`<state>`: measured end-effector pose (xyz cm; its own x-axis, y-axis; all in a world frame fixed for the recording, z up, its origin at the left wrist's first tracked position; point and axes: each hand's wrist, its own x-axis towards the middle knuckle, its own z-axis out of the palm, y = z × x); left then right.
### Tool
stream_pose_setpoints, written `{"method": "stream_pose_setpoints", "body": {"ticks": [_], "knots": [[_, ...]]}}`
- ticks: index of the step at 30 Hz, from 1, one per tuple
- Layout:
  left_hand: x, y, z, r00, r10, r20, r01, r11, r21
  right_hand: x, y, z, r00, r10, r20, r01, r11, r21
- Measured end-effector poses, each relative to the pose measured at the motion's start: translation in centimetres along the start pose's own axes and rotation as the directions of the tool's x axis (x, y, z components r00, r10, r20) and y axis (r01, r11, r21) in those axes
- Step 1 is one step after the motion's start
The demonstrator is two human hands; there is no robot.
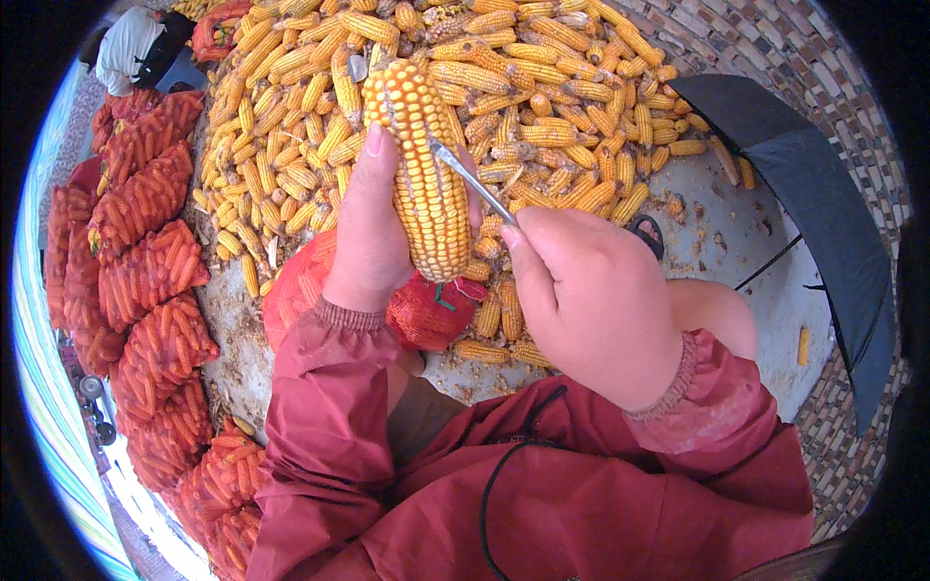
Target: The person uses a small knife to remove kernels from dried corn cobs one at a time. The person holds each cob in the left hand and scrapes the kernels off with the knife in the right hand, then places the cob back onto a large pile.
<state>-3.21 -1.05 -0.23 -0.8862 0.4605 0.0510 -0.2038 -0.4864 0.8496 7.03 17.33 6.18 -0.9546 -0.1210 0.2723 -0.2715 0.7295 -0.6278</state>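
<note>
An ear of corn (429,210) with yellow kernels is gripped in my left hand (374,218), its narrower rounded end pointing down. My thumb lies along its left side, and fingertips show at the right. My right hand (596,290) is closed around a flat-bladed metal tool (476,183), which looks like a screwdriver. The blade's tip touches the kernels on the upper right of the ear. Inside my fist the handle is hidden. A dark groove runs between kernel rows near the thumb. Behind both hands spreads a large heap of corn ears (552,94).
Filled red mesh sacks (160,254) line the left side. Another red mesh bag (305,290) stands under my left forearm. A black umbrella (806,167) lies at the right, before a brick wall (726,43). A person (131,47) bends at the upper left.
</note>
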Motion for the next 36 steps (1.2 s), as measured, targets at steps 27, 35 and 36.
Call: {"method": "stream_pose_setpoints", "body": {"ticks": [27, 35, 36], "knots": [[0.7, 2.9, -0.9, 0.999, 0.002, -0.052, -0.014, 0.972, -0.234, -1.9, -0.7, 1.6, 0.985, -0.016, 0.172, 0.032, 0.996, -0.087], [-0.2, 2.2, -0.3, 0.996, 0.023, 0.085, -0.003, 0.974, -0.228, -1.3, -0.7, 0.5, 0.997, 0.003, 0.083, -0.011, 0.996, 0.094], [-0.2, 2.2, -0.2, 0.996, 0.029, 0.084, -0.01, 0.976, -0.218, -1.3, -0.7, 0.5, 0.997, 0.005, 0.08, -0.014, 0.993, 0.119]]}}
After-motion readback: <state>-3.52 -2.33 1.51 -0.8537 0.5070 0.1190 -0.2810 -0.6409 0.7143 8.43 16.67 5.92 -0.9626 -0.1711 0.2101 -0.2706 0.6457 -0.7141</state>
